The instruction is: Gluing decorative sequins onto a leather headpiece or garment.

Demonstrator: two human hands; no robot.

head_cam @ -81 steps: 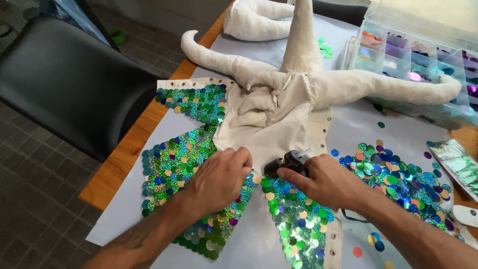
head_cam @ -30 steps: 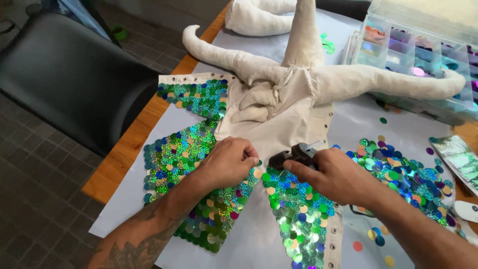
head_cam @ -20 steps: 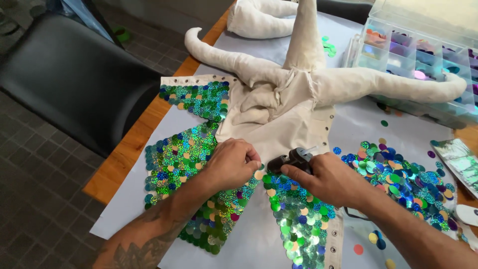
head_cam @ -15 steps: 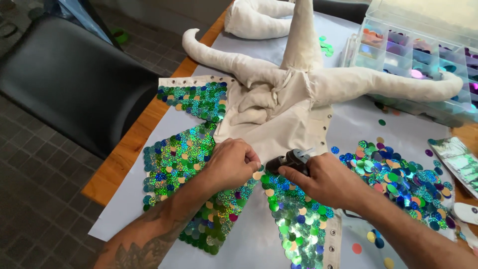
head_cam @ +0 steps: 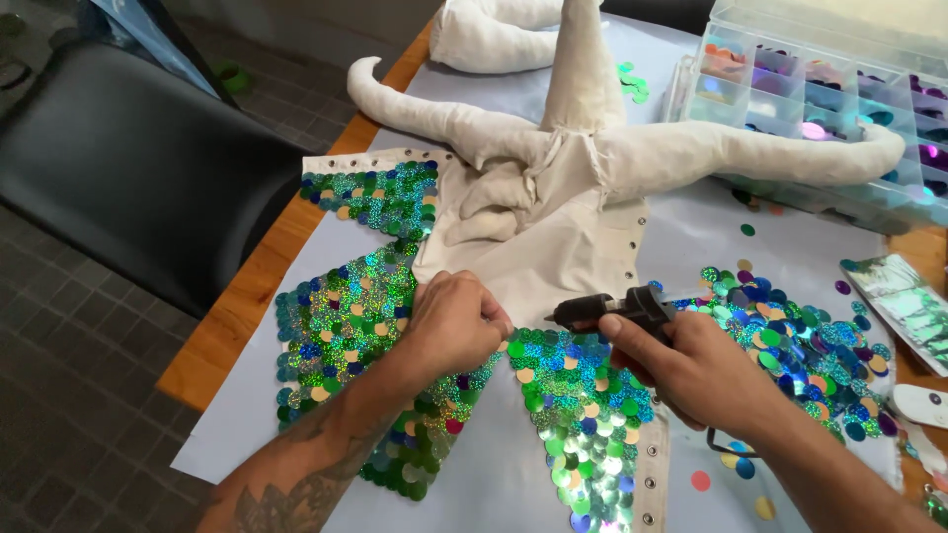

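- At the far right of the table, a clear plastic organizer box (head_cam: 829,89) with many small compartments holds sequins sorted by colour; a shiny, flat printed packet (head_cam: 904,306) lies near the right edge, just beside a white oblong object (head_cam: 923,405).
- Across the pale blue sheet (head_cam: 494,484) covering the wooden table (head_cam: 237,316), a cream fabric piece (head_cam: 533,227) with stuffed, tentacle-like arms spreads out; its flat panels are covered in green, blue and gold sequins (head_cam: 346,326), with eyelets along the bare edges.
- Loose sequins (head_cam: 731,474) dot the sheet near the right forearm, and a black chair (head_cam: 128,168) stands beside the table's left edge.
- Centre frame, the left hand (head_cam: 454,321) rests knuckles up on the sequinned panel, fingers curled and pinching at the edge where sequins meet bare cloth; what the fingertips grip cannot be told.
- Beside it, the right hand (head_cam: 691,365) wraps around a black glue gun (head_cam: 612,308), nozzle aimed left toward the left hand, just above the middle sequinned panel (head_cam: 583,415); a dark cord trails under the wrist.
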